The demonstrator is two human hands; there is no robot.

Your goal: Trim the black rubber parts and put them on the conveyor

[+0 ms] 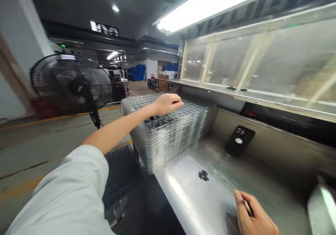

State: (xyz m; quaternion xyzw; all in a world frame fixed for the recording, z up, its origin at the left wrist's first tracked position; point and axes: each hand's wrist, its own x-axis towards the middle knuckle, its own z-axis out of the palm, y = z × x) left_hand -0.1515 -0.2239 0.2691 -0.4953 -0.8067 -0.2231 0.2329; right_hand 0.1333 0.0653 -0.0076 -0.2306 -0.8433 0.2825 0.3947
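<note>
My left hand [168,104] is stretched out over a tall stack of clear plastic trays [170,140], its fingers curled together. Whatever it may hold is hidden from me. Small black parts [160,121] lie in the top tray, just below that wrist. My right hand [254,214] is closed low over the metal bench [178,189], thumb against the fingers. A thin yellowish edge shows between them, but its kind is unclear. A little cluster of black parts [203,175] lies on the bench, left of my right hand.
A black phone [240,140] leans against the bench's back wall. Above it runs a shelf [252,97] with a few small dark pieces. A large fan [76,83] stands on the left. Dark trays [122,179] sit below the stack, and a blurred pale object [321,207] is at right.
</note>
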